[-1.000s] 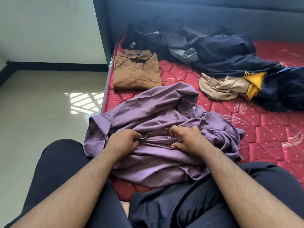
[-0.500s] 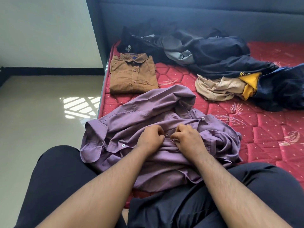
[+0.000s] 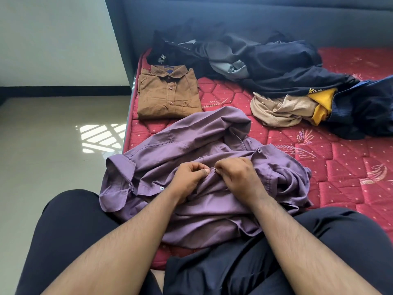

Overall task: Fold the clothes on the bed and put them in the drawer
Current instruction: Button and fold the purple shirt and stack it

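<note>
A red quilted mattress (image 3: 350, 188) carries the clothes. A rumpled purple shirt (image 3: 191, 145) lies at its near edge – beyond it 1 folded brown shirt (image 3: 168, 92), flat by the left edge. A heap of dark clothes (image 3: 276, 60) sprawls along the far side, a beige garment (image 3: 276, 111) just beside it.

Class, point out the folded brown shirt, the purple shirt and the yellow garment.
Folded brown shirt (image 3: 168, 93): head view, on its buttoned front.
Purple shirt (image 3: 191, 135): head view, on its upper sleeve.
Yellow garment (image 3: 322, 101): head view, on its exposed fold.
</note>
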`<state>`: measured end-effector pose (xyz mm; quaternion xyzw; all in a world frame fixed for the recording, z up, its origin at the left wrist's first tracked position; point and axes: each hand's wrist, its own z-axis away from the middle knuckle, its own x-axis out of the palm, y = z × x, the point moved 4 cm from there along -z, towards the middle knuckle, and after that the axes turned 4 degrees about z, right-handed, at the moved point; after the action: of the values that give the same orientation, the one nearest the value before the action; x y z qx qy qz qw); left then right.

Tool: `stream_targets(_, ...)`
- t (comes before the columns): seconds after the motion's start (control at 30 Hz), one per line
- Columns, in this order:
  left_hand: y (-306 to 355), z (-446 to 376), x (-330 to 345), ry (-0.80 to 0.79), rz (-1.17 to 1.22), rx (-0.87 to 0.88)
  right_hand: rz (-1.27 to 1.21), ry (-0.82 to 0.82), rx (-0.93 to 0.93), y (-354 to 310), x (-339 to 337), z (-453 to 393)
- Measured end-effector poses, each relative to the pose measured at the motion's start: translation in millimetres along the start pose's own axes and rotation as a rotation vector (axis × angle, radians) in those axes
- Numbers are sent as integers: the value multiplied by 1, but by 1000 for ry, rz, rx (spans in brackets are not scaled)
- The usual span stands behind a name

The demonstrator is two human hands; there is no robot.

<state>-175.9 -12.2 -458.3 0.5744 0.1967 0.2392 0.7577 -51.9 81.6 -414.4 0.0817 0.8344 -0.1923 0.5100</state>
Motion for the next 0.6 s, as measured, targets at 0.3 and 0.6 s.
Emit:
stream_targets(0.3, 12, 1, 4, -2, -20, 56, -333, -43, 52, 5, -4, -3)
stream_targets(0.6, 21, 11, 11, 30, 30, 95, -408, -55, 103, 5, -12, -2)
